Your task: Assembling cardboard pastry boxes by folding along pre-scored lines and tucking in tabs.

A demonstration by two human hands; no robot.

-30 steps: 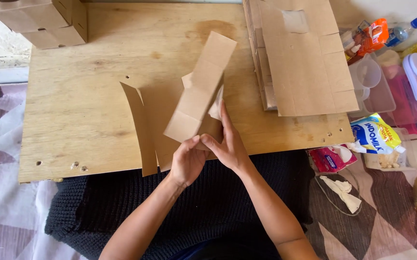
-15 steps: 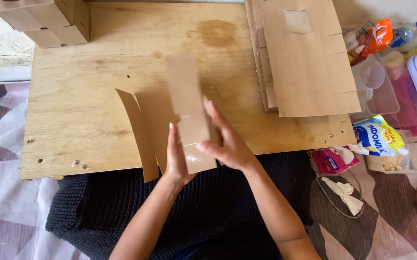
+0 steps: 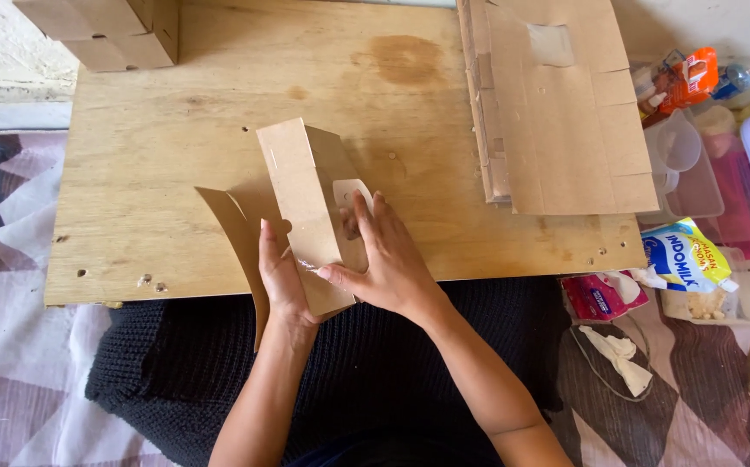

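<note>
A brown cardboard box blank [image 3: 301, 186], partly folded into a long narrow shape, stands on the plywood board [image 3: 159, 173] in front of me. My left hand [image 3: 280, 277] grips its near left side. My right hand [image 3: 384, 255] presses flat against its right wall, thumb on the near end, next to a white cut-out tab [image 3: 347, 188]. A curved cardboard flap [image 3: 237, 229] of the same blank lies flat to the left of my left hand.
A stack of flat cardboard blanks [image 3: 557, 104] lies at the board's right. Folded boxes [image 3: 111, 35] sit at the far left corner. Plastic containers [image 3: 682, 164], bottles, a sachet [image 3: 682, 255] and wrappers crowd the right. A black knitted cloth [image 3: 176, 380] covers my lap.
The flat strip of cardboard has been folded up into a box-like shape and turned more upright. My right hand moved from its near end onto its right wall.
</note>
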